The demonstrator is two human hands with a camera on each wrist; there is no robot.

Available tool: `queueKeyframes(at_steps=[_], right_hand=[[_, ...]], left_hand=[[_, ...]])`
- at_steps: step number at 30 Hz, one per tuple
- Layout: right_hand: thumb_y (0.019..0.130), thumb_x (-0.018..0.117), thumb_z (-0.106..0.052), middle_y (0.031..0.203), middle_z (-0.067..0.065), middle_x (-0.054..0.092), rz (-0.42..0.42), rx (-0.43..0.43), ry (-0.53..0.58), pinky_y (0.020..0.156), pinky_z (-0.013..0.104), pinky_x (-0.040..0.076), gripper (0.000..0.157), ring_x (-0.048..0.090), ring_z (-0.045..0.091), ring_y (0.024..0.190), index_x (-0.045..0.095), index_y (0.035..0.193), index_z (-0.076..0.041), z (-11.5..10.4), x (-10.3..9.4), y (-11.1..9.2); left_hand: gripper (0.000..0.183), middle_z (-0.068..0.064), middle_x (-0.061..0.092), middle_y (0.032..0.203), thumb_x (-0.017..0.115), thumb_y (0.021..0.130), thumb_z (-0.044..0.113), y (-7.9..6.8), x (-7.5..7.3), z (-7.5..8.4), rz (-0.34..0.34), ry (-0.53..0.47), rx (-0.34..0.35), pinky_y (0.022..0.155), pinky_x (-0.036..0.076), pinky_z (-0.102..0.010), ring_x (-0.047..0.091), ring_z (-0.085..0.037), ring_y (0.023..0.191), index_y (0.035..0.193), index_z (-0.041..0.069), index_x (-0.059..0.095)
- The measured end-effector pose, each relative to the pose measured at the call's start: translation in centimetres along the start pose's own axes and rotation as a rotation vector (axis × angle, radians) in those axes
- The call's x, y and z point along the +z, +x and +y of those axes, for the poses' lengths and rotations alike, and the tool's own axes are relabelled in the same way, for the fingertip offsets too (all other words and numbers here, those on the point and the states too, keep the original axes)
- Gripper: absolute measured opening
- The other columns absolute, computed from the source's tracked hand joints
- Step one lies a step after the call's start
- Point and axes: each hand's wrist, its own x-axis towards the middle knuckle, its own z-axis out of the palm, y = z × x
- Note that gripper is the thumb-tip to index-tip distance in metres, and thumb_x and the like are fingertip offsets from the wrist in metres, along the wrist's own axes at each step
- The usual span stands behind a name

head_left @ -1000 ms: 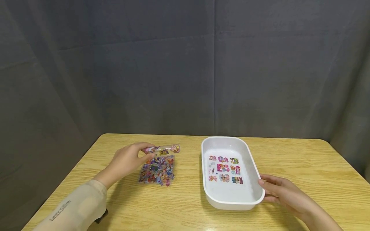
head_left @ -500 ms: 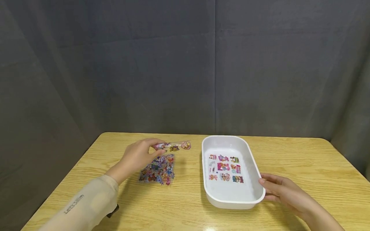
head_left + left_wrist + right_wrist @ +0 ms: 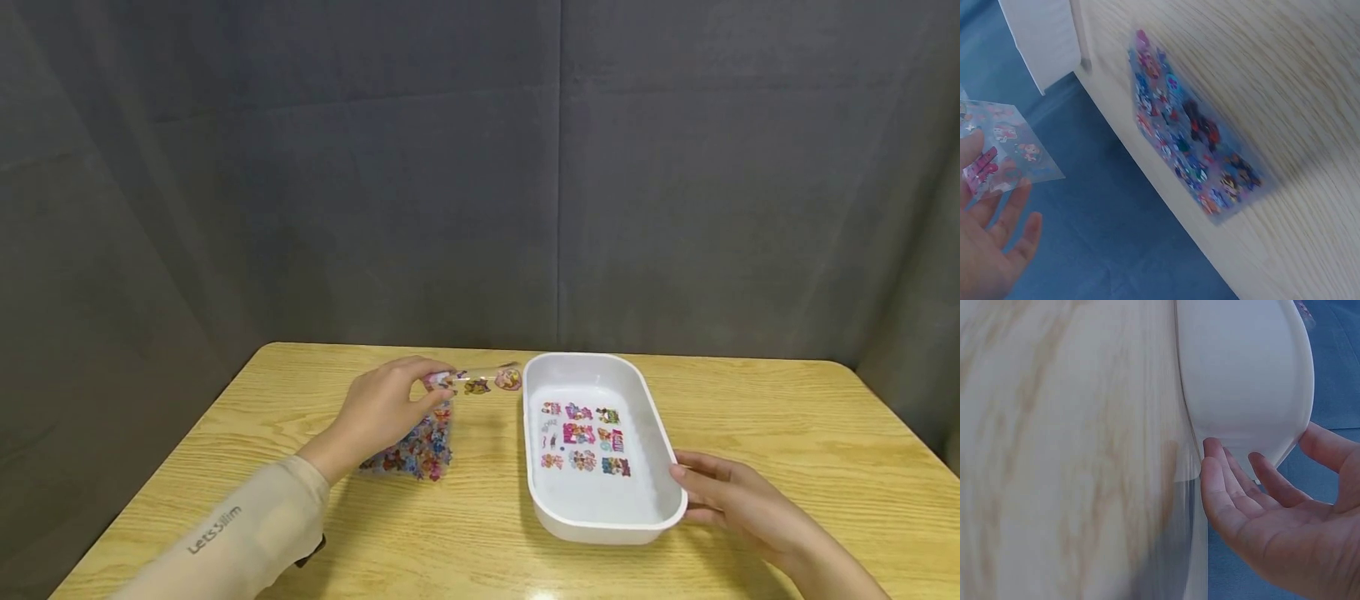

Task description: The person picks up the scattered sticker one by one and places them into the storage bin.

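Observation:
Between thumb and fingers, my left hand [image 3: 386, 408] pinches a clear sticker sheet [image 3: 487, 381] with cartoon figures, held above the table. In the left wrist view the same sticker sheet [image 3: 1013, 147] is see-through and slightly bent. Below that hand lies a stack of sticker sheets [image 3: 416, 450], partly covered by the hand in the head view. My right hand [image 3: 738, 500] holds the white tray [image 3: 600, 527] at its near right side, thumb on the rim and fingers against the outer wall. Flat on the tray's floor is another sticker sheet [image 3: 581, 437].
Everything stands on a wood-grain table [image 3: 450, 550]. A dark grey curtain [image 3: 420, 208] hangs behind its far edge. A small dark object [image 3: 311, 552] shows under the left sleeve.
My left hand has moved to the right with the sticker sheet, whose end now reaches the tray's left rim in the head view. The right hand and tray stay about where they were.

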Motion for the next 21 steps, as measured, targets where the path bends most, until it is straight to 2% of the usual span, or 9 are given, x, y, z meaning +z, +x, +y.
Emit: queueKeyframes(at_steps=[8, 21], right_hand=[[0.105, 0.051, -0.023, 0.129, 0.019, 0.058, 0.000, 0.012, -0.002, 0.087, 0.035, 0.055, 0.068, 0.065, 0.019, 0.103, 0.020, 0.144, 0.024, 0.0, 0.0, 0.0], [0.105, 0.052, -0.023, 0.128, 0.017, 0.058, -0.012, 0.006, 0.004, 0.088, 0.035, 0.055, 0.068, 0.065, 0.020, 0.104, 0.020, 0.144, 0.024, 0.0, 0.0, 0.1]], left_hand=[[0.037, 0.006, 0.063, 0.131, 0.067, 0.094, 0.041, 0.2, 0.5, 1.4, -0.020, -0.067, -0.004, 0.090, 0.052, -0.048, 0.060, -0.020, 0.119, 0.128, 0.027, 0.067], [0.036, 0.008, 0.064, 0.128, 0.070, 0.092, 0.040, 0.7, 1.6, 3.5, -0.011, -0.093, 0.044, 0.094, 0.050, -0.044, 0.059, -0.016, 0.120, 0.126, 0.028, 0.068]])
